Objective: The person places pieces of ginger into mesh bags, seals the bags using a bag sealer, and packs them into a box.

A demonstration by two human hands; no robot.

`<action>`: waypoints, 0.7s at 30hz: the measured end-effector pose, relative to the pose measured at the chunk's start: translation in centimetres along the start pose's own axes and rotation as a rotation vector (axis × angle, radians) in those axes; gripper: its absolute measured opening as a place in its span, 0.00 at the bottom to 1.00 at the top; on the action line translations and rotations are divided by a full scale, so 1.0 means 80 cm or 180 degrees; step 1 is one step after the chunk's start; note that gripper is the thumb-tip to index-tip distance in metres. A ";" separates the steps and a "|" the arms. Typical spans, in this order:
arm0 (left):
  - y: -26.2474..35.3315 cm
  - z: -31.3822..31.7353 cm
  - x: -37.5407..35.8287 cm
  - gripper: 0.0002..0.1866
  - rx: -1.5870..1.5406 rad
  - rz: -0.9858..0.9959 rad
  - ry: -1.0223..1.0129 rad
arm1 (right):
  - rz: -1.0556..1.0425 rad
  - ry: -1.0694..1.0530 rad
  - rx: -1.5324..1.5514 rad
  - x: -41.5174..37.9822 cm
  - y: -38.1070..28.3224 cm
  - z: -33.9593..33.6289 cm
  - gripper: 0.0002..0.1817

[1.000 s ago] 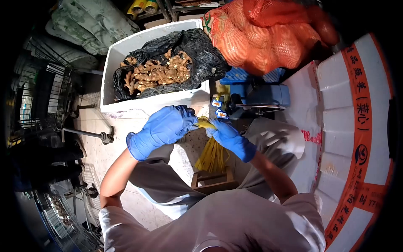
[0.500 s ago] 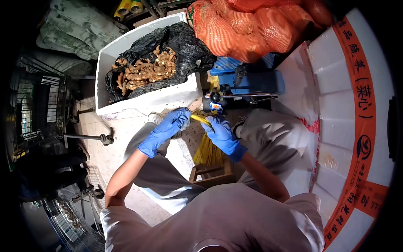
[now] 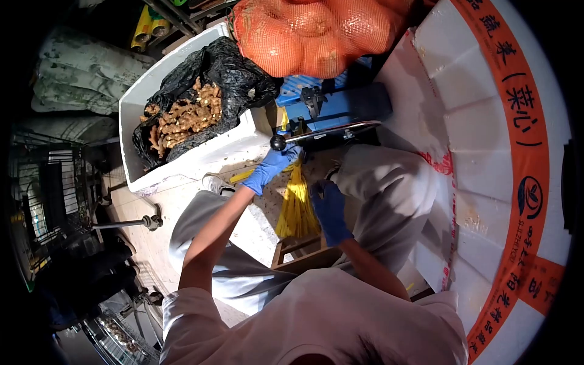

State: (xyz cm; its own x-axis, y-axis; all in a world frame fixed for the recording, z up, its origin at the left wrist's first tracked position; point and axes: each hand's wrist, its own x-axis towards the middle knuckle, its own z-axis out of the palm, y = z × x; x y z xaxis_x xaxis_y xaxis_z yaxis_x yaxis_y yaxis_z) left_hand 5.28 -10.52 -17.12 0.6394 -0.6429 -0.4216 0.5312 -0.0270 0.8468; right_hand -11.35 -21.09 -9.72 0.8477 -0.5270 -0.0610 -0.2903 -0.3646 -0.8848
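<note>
My left hand (image 3: 271, 166), in a blue glove, reaches to the front of a blue machine (image 3: 340, 111), just below the black ball knob (image 3: 278, 143) on its lever. Its fingers are closed on a yellow strip (image 3: 241, 176), whose end sticks out to the left. Beside this hand a bunch of yellow strips (image 3: 296, 210) hangs down in front of the machine. My right hand (image 3: 330, 210), also gloved in blue, is held right of the bunch near my knee. Its fingers are loosely bent and apart, with nothing visible in them.
A white foam box (image 3: 201, 159) holds ginger (image 3: 185, 115) in a black plastic bag (image 3: 246, 76). Orange mesh sacks (image 3: 316, 33) lie behind the machine. White foam boxes with orange tape (image 3: 523, 121) stand at right. A wooden stool (image 3: 298, 260) is between my legs; wire racks (image 3: 52, 188) stand left.
My left hand has moved from in front of me up to the machine with the yellow strip. My right hand has let go of the strip and drawn back. The view has shifted right.
</note>
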 end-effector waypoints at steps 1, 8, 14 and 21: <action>0.006 -0.004 0.010 0.06 -0.0328 -0.0039 -0.0114 | 0.0126 -0.0016 0.0084 0.003 -0.001 -0.003 0.07; 0.094 0.006 0.058 0.10 0.0907 0.0182 -0.0206 | -0.0157 -0.0122 0.0315 0.029 -0.052 -0.022 0.08; 0.099 -0.029 0.115 0.13 0.2942 0.0740 -0.0005 | -0.1705 0.0557 -0.1669 0.106 -0.105 -0.022 0.13; 0.108 -0.027 0.112 0.14 0.3322 0.0971 -0.0697 | -0.2154 -0.0988 -0.2486 0.144 -0.090 0.047 0.04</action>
State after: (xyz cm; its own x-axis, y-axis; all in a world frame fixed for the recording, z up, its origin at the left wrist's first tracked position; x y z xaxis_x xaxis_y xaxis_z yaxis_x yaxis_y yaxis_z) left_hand 16.80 -14.82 -14.32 0.4968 -0.8511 -0.1698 -0.4268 -0.4100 0.8061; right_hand 2.16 -21.63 -5.78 0.9822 0.1457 0.1183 0.1711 -0.9541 -0.2459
